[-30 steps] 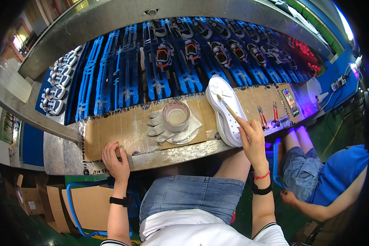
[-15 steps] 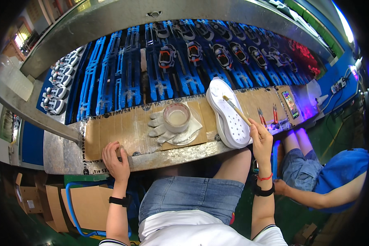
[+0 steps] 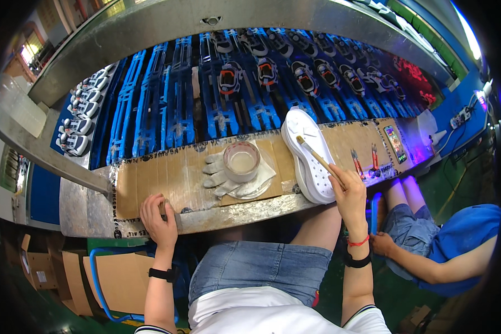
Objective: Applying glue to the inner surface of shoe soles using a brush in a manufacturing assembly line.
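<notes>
My right hand [image 3: 349,195] is closed around the handle of a flat brush [image 3: 314,151]. The brush's bristles touch or hover just above the upper part of a white shoe sole [image 3: 319,181] dotted with small holes. This sole lies at a slant on the bench, and a second white sole edge shows along its left side. My left hand [image 3: 158,220] rests on the bench's front edge, fingers spread over the cardboard. Between the hands, a round cup of whitish liquid [image 3: 241,161] stands on a pale work glove [image 3: 216,172] and a folded cloth.
Cardboard [image 3: 150,181] covers the metal bench. Red-handled pliers or nippers [image 3: 374,161] and a phone [image 3: 394,143] lie at the right. Behind, a blue-slatted conveyor [image 3: 150,111] bears several shoes [image 3: 229,78]; more shoes [image 3: 77,125] line the left. A person in blue [image 3: 465,239] sits at right.
My right hand has shifted slightly, drawing the brush tip down along the sole toward me. The left hand stays where it was.
</notes>
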{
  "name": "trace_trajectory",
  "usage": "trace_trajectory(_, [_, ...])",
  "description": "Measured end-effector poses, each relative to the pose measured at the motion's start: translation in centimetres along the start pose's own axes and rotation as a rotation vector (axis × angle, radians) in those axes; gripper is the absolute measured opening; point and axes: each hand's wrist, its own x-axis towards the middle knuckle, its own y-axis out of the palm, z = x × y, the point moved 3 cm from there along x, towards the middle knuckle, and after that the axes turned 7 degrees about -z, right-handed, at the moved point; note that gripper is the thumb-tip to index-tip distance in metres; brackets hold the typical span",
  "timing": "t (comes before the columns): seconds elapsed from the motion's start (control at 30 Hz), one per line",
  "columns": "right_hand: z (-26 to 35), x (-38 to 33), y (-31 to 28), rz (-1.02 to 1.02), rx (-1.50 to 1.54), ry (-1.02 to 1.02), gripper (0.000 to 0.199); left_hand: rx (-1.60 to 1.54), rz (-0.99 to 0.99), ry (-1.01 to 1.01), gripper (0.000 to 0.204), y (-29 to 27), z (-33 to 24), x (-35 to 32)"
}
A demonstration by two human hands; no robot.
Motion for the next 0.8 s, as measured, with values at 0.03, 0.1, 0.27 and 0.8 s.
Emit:
trace_trajectory(0.03, [0.0,0.1,-0.3,0.002,-0.001,0.000,0.021,0.000,-0.001,0.001,0.014,0.0,-0.1,0.0])
trace_trajectory(0.1, [-0.4,0.1,-0.8,0.024,0.052,0.130,0.020,0.003,-0.003,0.004,0.014,0.0,0.1,0.0])
trace_trajectory(0.27, [-2.5,-0.5,0.1,-0.080,0.371,0.452,0.022,0.015,-0.007,0.011,0.013,0.0,0.1,0.0])
trace_trajectory(0.8, [-2.0,0.2,0.6,0.015,0.050,0.432,0.026,0.002,0.002,-0.005,0.013,0.0,0.1,0.0])
